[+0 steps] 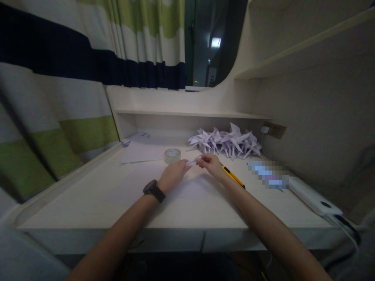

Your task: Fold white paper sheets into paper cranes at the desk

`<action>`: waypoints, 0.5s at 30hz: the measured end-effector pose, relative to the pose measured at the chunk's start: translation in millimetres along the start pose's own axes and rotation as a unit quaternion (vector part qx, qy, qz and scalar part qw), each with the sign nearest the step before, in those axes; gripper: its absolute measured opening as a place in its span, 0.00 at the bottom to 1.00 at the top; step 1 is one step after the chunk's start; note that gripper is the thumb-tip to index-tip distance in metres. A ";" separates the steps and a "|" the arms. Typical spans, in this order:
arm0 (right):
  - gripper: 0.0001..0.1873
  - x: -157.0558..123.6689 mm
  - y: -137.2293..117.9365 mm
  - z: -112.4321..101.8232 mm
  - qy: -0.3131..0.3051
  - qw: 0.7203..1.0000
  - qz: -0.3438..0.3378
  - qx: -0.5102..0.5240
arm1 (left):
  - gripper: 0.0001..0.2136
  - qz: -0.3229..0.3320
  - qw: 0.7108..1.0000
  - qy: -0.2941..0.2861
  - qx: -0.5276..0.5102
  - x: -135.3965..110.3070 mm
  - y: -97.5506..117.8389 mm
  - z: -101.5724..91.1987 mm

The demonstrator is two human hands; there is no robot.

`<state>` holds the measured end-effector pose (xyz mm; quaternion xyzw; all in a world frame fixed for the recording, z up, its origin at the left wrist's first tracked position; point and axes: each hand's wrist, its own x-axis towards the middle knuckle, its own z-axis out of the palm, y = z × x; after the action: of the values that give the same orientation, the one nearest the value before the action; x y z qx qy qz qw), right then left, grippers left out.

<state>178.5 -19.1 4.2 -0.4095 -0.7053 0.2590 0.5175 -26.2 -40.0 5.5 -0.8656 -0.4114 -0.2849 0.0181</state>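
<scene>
Between my two hands, just above the desk, is a thin white paper roll (191, 162). My left hand (173, 174), with a dark watch on its wrist, grips one end with closed fingers. At the other end, the fingers of my right hand (209, 164) pinch the roll. A roll of clear tape (172, 155) lies just beyond my left hand. Beside my right forearm rests a yellow and black utility knife (233, 176), partly hidden by the arm. White paper (131, 189) lies flat on the desk under and left of my hands.
Folded white paper pinwheels (227, 141) are heaped at the back right. A stack of white sheets (142, 149) lies at the back left. To the right are a blurred-out device (268, 174) and a white power strip (313, 196) with cables. A shelf (190, 114) spans the back.
</scene>
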 end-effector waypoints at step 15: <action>0.18 48.3 -6.7 41.8 -0.143 0.917 -0.088 -0.362 | 0.23 -0.202 0.949 0.181 -0.163 23.8 -74.9 -18.5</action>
<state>130.8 20.7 20.7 -0.4639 -0.8503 -0.0049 0.2486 -77.2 21.3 17.8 -0.6896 -0.5153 -0.4974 -0.1072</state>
